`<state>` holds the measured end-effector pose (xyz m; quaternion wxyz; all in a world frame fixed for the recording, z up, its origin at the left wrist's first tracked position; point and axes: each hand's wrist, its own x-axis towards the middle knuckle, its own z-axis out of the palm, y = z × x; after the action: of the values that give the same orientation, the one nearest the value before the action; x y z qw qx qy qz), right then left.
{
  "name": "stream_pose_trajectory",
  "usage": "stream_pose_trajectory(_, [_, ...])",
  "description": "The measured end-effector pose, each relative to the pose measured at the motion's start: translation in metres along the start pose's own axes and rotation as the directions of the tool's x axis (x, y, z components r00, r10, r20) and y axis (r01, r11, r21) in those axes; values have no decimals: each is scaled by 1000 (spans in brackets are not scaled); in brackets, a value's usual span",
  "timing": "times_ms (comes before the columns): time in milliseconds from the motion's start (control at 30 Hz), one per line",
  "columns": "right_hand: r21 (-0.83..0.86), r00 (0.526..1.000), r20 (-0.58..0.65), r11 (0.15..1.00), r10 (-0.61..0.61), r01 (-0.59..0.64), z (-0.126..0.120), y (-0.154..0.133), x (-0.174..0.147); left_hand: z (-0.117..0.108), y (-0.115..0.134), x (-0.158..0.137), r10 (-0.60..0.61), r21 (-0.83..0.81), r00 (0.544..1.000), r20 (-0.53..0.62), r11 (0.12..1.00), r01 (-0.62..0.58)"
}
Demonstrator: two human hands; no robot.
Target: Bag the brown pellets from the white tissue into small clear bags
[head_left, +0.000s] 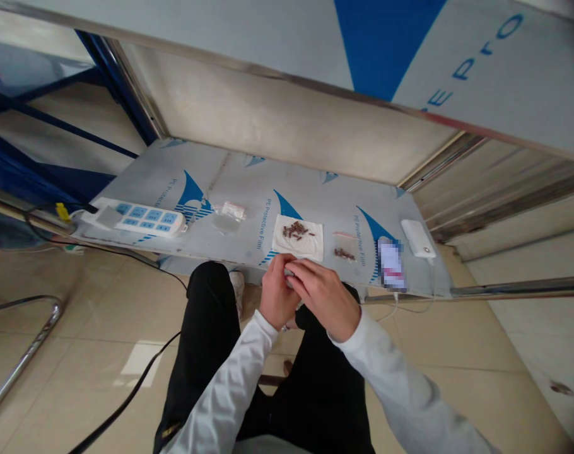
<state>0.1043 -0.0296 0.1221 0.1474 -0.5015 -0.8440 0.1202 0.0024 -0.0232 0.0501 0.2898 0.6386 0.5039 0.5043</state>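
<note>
My left hand [276,295] and my right hand [325,295] meet just in front of the shelf's near edge, over my lap. Their fingers are curled in and touch one another; whatever they pinch is hidden. Right beyond them lies a white cloth or tissue [287,246] bearing a loose pile of small dark-brown pieces [296,231]. To its right, a clear zip bag [345,243] has similar brown pieces gathered at its near end. Left of the cloth sit some clear plastic bags [232,212], partly bunched up.
The film-covered metal shelf [240,176] carries a white power strip [140,217] at left. A phone [391,263], its screen blurred, and a white power bank [417,238] lie at right with cables. Another metal shelf [268,38] overhangs above. A black cable [126,400] crosses the floor.
</note>
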Motion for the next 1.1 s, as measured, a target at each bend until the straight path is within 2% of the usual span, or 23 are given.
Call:
stream_pose_trajectory(133, [-32, 1000, 24, 999, -2, 3, 16, 0, -13, 3, -6, -16, -58, -38, 998, -6, 998, 58])
stream_pose_trajectory(233, [-16, 999, -11, 999, -31, 31, 22, 0, -21, 5, -9, -21, -85, -48, 996, 5, 995, 85])
stream_pose_trajectory(367, [193, 988, -145, 978, -52, 80, 22, 9, -19, 3, -12, -19, -67, -24, 998, -5, 997, 67])
stream_pose_trajectory(433, [300, 975, -215, 954, 54, 14, 24, 31, -9, 2, -14, -16, -68, 21, 997, -33, 997, 68])
stream_pose_trajectory(467, [320, 962, -236, 946, 139, -58, 28, 48, -1, 1, -15, -15, -75, 44, 996, -47, 996, 77])
stream_pose_trajectory(533, [249, 909, -278, 937, 311, -244, 39, 89, 17, 0, -18, -13, -101, 75, 993, -58, 992, 105])
stream_pose_trajectory(600, [70, 880, -205, 904, 428, -423, 55, 132, 36, -2, -21, -13, -120, 82, 991, -52, 989, 124])
stream_pose_trajectory(700, [16, 872, -170, 886, 460, -464, 78, 177, 55, -3, -24, -14, -136, 81, 990, -41, 987, 139])
stream_pose_trajectory(767, [19, 872, -168, 886, 459, -463, 88, 188, 60, -5, -26, -14, -143, 80, 989, -27, 986, 145])
stream_pose_trajectory(833, [28, 870, -175, 886, 460, -463, 91, 185, 60, -6, -28, -14, -144, 85, 989, -17, 986, 145])
stream_pose_trajectory(900, [52, 870, -181, 887, 459, -458, 86, 168, 54, -7, -29, -13, -139, 92, 990, -18, 986, 141])
stream_pose_trajectory(967, [150, 876, -195, 896, 440, -417, 70, 138, 41, -7, -28, -12, -134, 93, 991, -15, 987, 134])
stream_pose_trajectory(1033, [351, 890, -243, 890, 386, -291, 49, 98, 23, -6, -25, -11, -122, 88, 992, 1, 989, 122])
stream_pose_trajectory(1100, [410, 916, -253, 892, 311, -189, 29, 57, 4, -5, -19, -12, -101, 72, 995, 23, 992, 99])
